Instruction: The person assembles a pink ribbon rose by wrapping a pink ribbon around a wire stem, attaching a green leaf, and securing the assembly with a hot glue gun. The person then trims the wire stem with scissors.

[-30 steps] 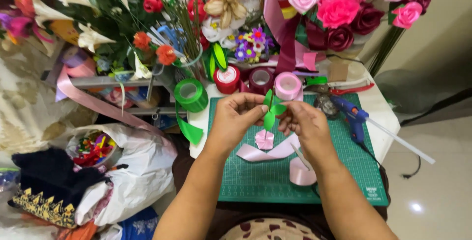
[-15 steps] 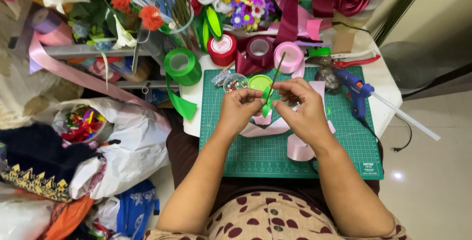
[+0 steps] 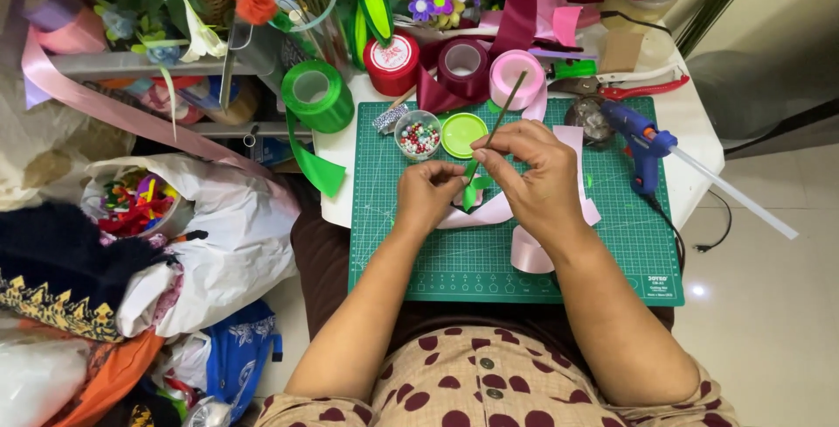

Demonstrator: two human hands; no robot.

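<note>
Over a green cutting mat (image 3: 559, 261), my left hand (image 3: 428, 193) and my right hand (image 3: 533, 173) meet around a thin green stick (image 3: 500, 117) that slants up to the right. My right hand pinches the stick near its lower part. My left hand pinches a small piece of green ribbon (image 3: 474, 191) at the stick's lower end. Pink ribbon (image 3: 502, 208) lies under both hands, and a pink roll (image 3: 527, 252) stands just below my right wrist.
Behind the mat stand ribbon rolls: green (image 3: 316, 95), red (image 3: 391, 64), maroon (image 3: 463, 69), pink (image 3: 516, 77). A bowl of beads (image 3: 418, 135) and a green lid (image 3: 463, 134) sit by them. A blue glue gun (image 3: 642, 143) lies right. Red-handled cutters (image 3: 638, 86), artificial flowers, bags on the left.
The view has tilted down and closer, so my lap shows. My hands have shifted slightly towards me on the mat, still working the green ribbon on the stick.
</note>
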